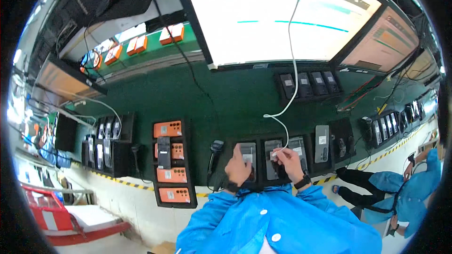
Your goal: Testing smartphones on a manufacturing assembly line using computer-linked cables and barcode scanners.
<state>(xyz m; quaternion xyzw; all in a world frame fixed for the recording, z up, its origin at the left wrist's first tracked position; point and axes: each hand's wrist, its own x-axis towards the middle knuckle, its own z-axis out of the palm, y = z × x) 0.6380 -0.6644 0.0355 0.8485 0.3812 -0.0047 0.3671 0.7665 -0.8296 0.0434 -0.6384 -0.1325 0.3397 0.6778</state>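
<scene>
My left hand [238,165] lies over the left edge of a dark phone [249,151] in a black tray, index finger stretched forward and thumb apart, with nothing in its grip. My right hand [291,164] pinches the end of a white cable [293,56], close above a second dark phone [273,170]. That cable hangs from the top of the view in front of the monitor. Whether its plug touches the phone I cannot tell. A third dark phone [297,146] lies just beyond my right hand, and a grey phone [322,143] sits farther right.
Left of my hands stand a handheld scanner [215,149] and a black tray [193,193] of orange phones with a black device [163,153] across them. A large monitor [263,23] stands at the back. Another phone tray [308,96] lies before it. At right is a person [405,193] in blue.
</scene>
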